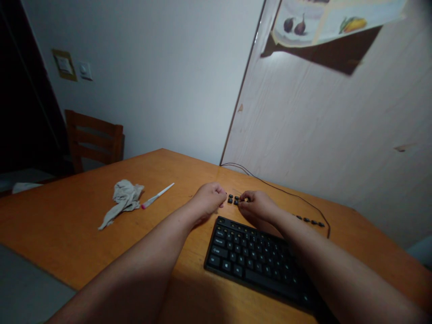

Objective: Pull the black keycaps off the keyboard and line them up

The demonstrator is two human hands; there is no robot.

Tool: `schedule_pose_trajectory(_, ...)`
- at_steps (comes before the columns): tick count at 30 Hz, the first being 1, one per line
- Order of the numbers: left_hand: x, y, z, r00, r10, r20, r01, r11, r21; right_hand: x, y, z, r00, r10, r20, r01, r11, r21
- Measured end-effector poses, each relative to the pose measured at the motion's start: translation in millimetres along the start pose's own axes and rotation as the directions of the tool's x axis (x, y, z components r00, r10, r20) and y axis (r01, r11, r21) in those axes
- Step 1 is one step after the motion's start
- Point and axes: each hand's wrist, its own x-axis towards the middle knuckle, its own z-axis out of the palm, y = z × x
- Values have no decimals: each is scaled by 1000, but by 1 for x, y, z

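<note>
A black keyboard lies on the wooden table below my hands. Its top row shows small bare key mounts where caps are off. Several loose black keycaps sit in a small group beyond the keyboard, between my hands. My left hand is closed at the group's left side, its fingertips pressed together; what they hold, if anything, is too small to make out. With curled fingers, my right hand grips at a keycap on the group's right side, partly covering it. More loose keycaps form a row to the right, beyond my right forearm.
On the left of the table are a crumpled grey cloth and a white brush-like tool with a pink end. A thin black cable curves along the back. A wooden chair stands beyond the table's left side.
</note>
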Motion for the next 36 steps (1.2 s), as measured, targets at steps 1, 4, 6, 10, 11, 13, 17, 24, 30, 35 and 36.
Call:
schedule_pose_trajectory(1, 0, 0, 0, 1000, -1, -3, 1, 1000, 0, 0, -2, 1, 1000, -1, 2, 1, 1000, -5)
schedule_pose_trajectory(4, 1, -1, 0, 1000, -5, -4, 5, 1000, 10, 1, -9, 6, 1000, 1, -2, -1, 1000, -23)
schedule_pose_trajectory(6, 1, -1, 0, 1000, -2, -4, 2, 1000, 21, 2, -12, 7, 1000, 4, -2, -4, 999, -37)
schedule_pose_trajectory(10, 0, 1, 0, 1000, 6, -3, -5, 999, 38, 3, -15, 6, 1000, 10, 7, -10, 998, -57)
schedule_pose_trajectory(11, -1, 2, 0, 1000, 4, -2, -4, 999, 41, 2, -15, 6, 1000, 11, 8, -11, 998, -60)
schedule_pose_trajectory(13, -2, 3, 0, 1000, -1, -1, 1, 999, 45, 1, -15, 6, 1000, 14, 8, -13, 998, -63)
schedule_pose_trajectory(17, -2, 4, -1, 1000, -3, -4, 3, 998, 57, 0, -14, 4, 1000, 11, 6, -10, 999, -46)
schedule_pose_trajectory(24, -2, 4, -1, 1000, 24, 5, -25, 999, 47, 2, 5, -10, 999, 35, -34, -35, 999, -1)
schedule_pose_trajectory(30, -1, 2, -1, 1000, 30, 1, -30, 999, 37, -3, 20, -7, 998, 53, -25, -52, 998, 29)
schedule_pose_trajectory(35, -2, 2, -1, 1000, 27, 2, -27, 999, 38, -4, 18, 1, 999, 34, 3, -34, 999, 36)
schedule_pose_trajectory(36, -2, 2, -1, 1000, 24, 0, -24, 999, 40, -4, 18, 2, 999, 31, 6, -31, 999, 33)
